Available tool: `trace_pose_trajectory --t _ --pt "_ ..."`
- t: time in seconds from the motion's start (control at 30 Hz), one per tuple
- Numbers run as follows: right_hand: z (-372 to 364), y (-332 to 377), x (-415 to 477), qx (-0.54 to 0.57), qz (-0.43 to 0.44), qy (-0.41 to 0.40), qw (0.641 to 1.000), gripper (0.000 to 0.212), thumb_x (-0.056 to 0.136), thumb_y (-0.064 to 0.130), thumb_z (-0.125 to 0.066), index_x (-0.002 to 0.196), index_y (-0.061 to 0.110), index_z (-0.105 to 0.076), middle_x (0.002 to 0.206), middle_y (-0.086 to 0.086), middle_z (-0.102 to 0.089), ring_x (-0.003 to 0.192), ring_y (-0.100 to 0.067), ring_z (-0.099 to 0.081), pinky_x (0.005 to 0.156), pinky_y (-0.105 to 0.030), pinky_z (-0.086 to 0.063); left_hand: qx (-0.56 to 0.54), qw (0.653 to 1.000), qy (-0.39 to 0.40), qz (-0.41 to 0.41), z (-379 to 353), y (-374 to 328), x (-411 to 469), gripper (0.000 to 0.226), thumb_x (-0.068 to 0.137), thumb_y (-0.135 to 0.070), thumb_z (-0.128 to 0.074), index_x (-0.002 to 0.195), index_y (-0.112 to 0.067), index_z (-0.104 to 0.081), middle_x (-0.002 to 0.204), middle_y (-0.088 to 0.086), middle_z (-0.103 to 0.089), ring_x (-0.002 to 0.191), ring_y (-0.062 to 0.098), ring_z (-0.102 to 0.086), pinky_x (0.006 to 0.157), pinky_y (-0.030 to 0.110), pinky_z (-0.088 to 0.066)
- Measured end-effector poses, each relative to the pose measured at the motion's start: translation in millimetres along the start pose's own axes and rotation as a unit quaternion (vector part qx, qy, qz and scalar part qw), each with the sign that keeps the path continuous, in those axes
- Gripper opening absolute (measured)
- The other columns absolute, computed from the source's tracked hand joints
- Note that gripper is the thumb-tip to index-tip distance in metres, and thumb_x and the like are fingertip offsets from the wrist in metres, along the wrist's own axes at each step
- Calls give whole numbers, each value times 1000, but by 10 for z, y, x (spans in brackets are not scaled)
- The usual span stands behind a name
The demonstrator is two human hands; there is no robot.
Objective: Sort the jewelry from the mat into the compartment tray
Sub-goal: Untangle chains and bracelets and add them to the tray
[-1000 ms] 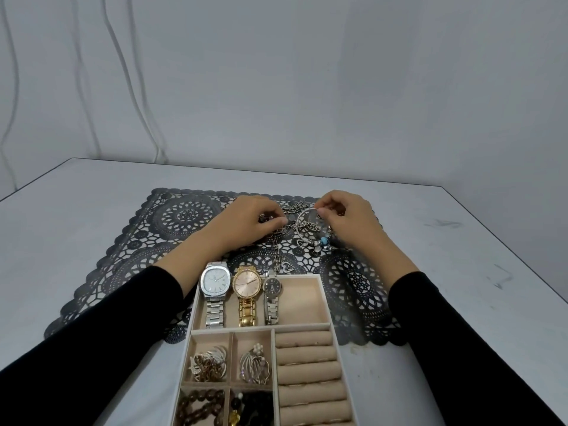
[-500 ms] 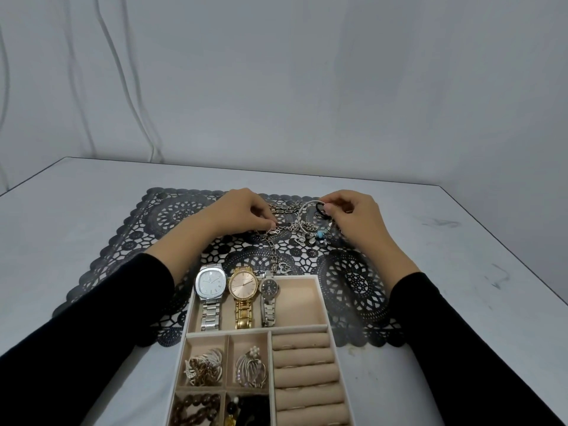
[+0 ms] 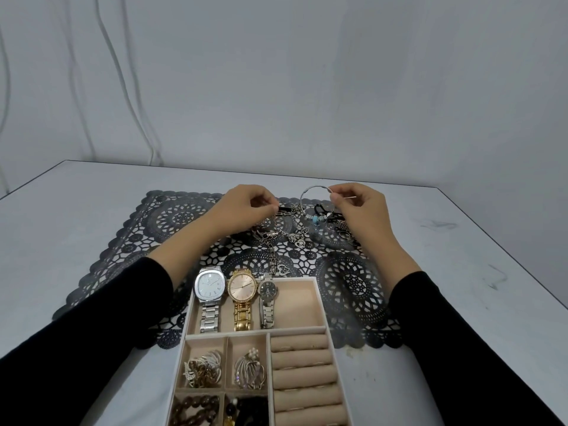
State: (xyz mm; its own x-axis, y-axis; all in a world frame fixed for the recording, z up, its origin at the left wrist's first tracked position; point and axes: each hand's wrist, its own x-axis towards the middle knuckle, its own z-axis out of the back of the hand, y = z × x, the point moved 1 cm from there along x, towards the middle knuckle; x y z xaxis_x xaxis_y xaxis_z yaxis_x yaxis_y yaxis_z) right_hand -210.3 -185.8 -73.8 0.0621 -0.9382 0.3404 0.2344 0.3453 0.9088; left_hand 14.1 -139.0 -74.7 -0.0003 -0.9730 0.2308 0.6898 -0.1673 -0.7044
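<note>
Over mat (image 3: 181, 216); right hand (image 3: 359, 207) lifted bangle (image 3: 305, 193) higher

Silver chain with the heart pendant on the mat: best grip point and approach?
Probably pinch the chain just above its heart pendant, from above. That end lies straight and alone on the mat, pointing at the tray; the far end runs into the tangled pile.
</note>
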Motion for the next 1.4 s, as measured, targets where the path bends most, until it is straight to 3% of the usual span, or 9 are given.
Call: trace_pose_trajectory --t 0.2,0.37,0.5,0.73,0.9,1.03,1.17,1.4 --pt "46 28 5 92 -18 -51 994 16 84 12 -70 86 28 -72 86 2 -71 78 -8 -63 75 -23 -54 -90 995 -44 -4 -6 -47 -15 4 91 -20 -67 89 -23 -69 83 -3 -69 74 8 -61 73 21 -50" --pt "61 69 -9 109 -34 -69 991 14 84 14 -71 88 27 -73 81 4 -70 69 -2 -62 70 -22 -52 -123 987 -101 -15 56 -133 -55 3 90 -20 -69 90 -23 -70 87 4 -73 83 25 -69 82 34 -56" --pt "64 131 -44 123 -38 -76 989 13 84 14 -71 90 25 -73 82 4 -70 72 -5 -62 74 -24 -53 -151 979 -134 -30 117 -208 -113 6 88 -20 -72 88 -26 -72 90 5 -74 89 27 -69 84 36 -56" --pt "88 303 -157 157 -30 -95 983 14 84 13 -71 95 22 -73 88 -4 -72 75 -11 -61 68 -20 -53 -193 964 -178 -34 229 -346 -254 4 88 -17 -71 91 -19 -72 84 4 -73 76 6 -66 70 14 -49" --pt "134 418 -276 171 -32 -94 980 14 84 13 -71 94 23 -73 89 -3 -72 81 -13 -65 71 -21 -54 -221 955 -193 -45 344 -454 -363 6 88 -18 -72 88 -24 -73 81 3 -73 81 13 -68 77 22 -52" --pt "168 529 -398 179 -24 -94 979 14 83 14 -72 94 23 -74 88 1 -72 82 -11 -65 71 -20 -53 -211 955 -199 -55 455 -624 -522 7 89 -17 -70 95 -14 -73 85 6 -74 79 6 -66 75 13 -49" --pt "201 641 -532 191 -19 -89 977 14 84 14 -72 95 22 -74 88 1 -73 83 -11 -65 73 -21 -54 -217 952 -206 -61 568 -752 -704 5 89 -15 -71 94 -16 -73 84 7 -73 79 6 -67 77 14 -51" --pt "255 815 -822 218 -6 -76 973 15 84 9 -71 98 15 -73 93 -3 -72 82 -11 -66 60 -12 -49 -205 952 -218 -62 674 -890 -1096 7 89 -18 -71 95 -17 -73 86 5 -74 81 8 -68 76 13 -51"
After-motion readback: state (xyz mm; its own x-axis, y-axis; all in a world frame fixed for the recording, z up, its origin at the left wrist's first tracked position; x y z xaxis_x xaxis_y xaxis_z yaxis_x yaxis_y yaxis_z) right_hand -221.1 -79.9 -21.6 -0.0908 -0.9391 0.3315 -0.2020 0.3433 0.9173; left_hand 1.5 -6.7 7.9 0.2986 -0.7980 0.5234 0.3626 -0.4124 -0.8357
